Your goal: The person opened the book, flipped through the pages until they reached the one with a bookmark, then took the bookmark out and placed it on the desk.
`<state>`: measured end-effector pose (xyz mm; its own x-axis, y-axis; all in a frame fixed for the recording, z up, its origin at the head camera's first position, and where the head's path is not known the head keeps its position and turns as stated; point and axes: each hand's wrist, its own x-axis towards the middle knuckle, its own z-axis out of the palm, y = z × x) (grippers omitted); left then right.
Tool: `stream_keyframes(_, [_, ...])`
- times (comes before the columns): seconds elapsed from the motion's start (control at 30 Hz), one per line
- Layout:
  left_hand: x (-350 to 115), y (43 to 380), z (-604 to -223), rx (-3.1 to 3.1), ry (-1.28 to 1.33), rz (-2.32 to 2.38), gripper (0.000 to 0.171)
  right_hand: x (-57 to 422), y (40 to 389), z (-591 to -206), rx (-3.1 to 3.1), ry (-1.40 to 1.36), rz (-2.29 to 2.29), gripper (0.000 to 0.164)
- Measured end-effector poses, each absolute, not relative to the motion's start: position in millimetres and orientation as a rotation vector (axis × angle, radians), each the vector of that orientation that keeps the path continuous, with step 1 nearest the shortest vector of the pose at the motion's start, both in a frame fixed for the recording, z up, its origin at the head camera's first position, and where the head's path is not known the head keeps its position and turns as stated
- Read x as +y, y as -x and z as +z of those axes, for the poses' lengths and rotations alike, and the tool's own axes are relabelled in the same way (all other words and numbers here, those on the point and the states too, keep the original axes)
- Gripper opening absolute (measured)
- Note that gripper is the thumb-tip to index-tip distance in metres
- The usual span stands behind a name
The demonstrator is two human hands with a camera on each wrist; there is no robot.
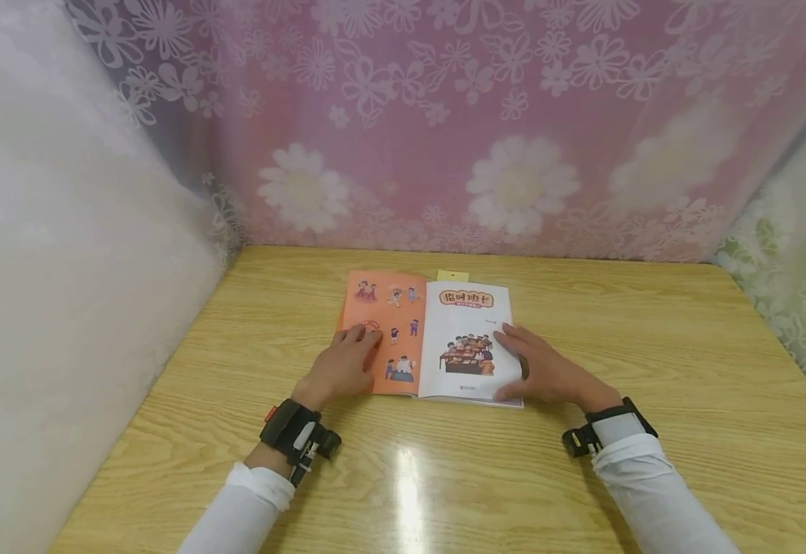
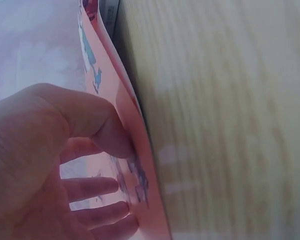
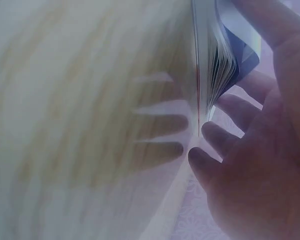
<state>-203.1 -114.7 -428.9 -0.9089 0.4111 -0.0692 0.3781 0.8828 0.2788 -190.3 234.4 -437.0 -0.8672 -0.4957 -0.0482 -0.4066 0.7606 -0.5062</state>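
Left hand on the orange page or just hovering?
Touching. The left wrist view shows the left hand with its thumb tip set against the orange page, no gap between.

Open orange-and-white book [image 1: 431, 338] on wood-grain table [image 1: 652, 331]

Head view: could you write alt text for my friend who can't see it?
An open book lies on a wood-grained table, a person's left hand on its orange left page and right hand at the outer edge of its white right page. Both pages carry cartoon figures. Black straps circle the wrists; a pink flowered cloth hangs behind.
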Motion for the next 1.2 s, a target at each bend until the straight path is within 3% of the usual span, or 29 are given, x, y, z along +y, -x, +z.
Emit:
stream_keyframes(0.37, [-106.8, 199.6, -428.3, 3.023, -0.721, 0.451, 0.047, 232.3, 192.5, -434.7, 2.841, 0.659, -0.774, 0.092])
stream_keyframes(0.43, [-102.1, 197.7, -429.2, 3.054, -0.73, 0.439, 0.052, 231.5, 192.8, -433.8, 2.853, 0.653, -0.8, 0.091])
stream_keyframes(0.6, [-87.9, 189.5, -426.7, 3.09, -0.692, 0.422, 0.089, 229.4, 194.0, -430.5, 2.912, 0.656, -0.856, 0.092])
stream_keyframes(0.73, [-76.0, 183.9, -425.1, 3.094, -0.648, 0.362, 0.103, 227.3, 195.5, -428.1, 2.956, 0.686, -0.915, 0.09])
stream_keyframes(1.03, [-49.8, 178.4, -422.5, 3.151, -0.658, 0.21, 0.111, 215.2, 194.9, -416.9, 3.045, 0.727, -1.013, 0.083])
stream_keyframes(1.2, [-45.5, 177.2, -422.8, 3.16, -0.596, 0.22, 0.105, 210.3, 194.6, -413.5, 3.055, 0.756, -1.032, 0.081])
